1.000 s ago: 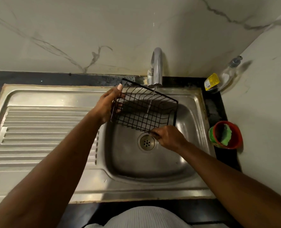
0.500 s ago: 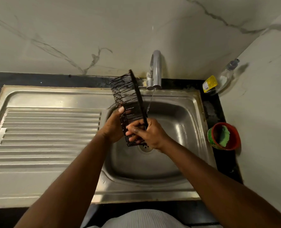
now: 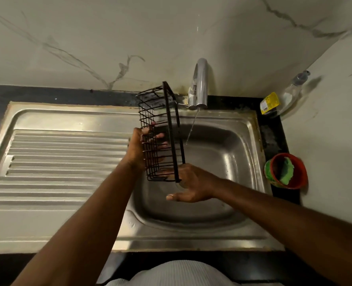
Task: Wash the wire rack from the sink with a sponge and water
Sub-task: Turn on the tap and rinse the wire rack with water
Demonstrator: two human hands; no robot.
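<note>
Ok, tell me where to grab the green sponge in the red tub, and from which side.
Best pinch the green sponge by its upper edge, from above, with the right hand: the red tub walls it in, leaving only the top free, and the left hand grips the wire rack.

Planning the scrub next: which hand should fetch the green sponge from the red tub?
Right, probably. The right hand lies open under the wire rack, nearer the sponge; the left hand grips the rack.

Left grip (image 3: pixel 139 147) clasps; right grip (image 3: pixel 191 186) spread, fingers straight.
</note>
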